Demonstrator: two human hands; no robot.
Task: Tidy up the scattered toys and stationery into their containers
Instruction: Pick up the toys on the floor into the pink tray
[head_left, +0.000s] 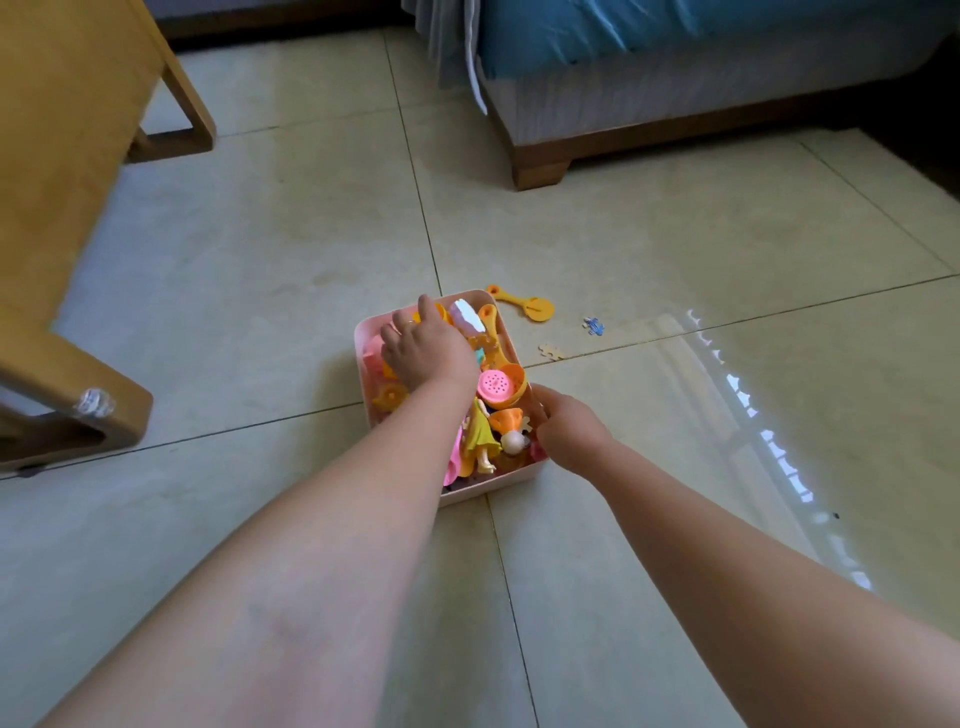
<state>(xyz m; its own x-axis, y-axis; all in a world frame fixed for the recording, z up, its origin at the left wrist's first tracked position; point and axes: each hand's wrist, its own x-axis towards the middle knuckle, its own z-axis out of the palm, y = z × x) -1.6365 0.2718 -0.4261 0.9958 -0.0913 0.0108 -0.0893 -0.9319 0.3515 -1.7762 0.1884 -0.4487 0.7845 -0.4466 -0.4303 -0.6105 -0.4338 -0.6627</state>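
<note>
A pink bin full of plastic toys sits on the tiled floor. Inside it lie a pink-and-orange strainer, a doll in a yellow dress and several orange pieces. My left hand reaches into the bin's far half, its fingers spread over the toys; I cannot tell whether it holds one. At the bin's right rim my right hand grips the edge with curled fingers. On the floor beyond the bin lie an orange toy pan, a beige puzzle piece and a small blue toy.
A wooden chair frame stands on the left. A sofa with a blue cover and a wooden foot stands at the back right. Bright sunlight reflects on the tiles at the right.
</note>
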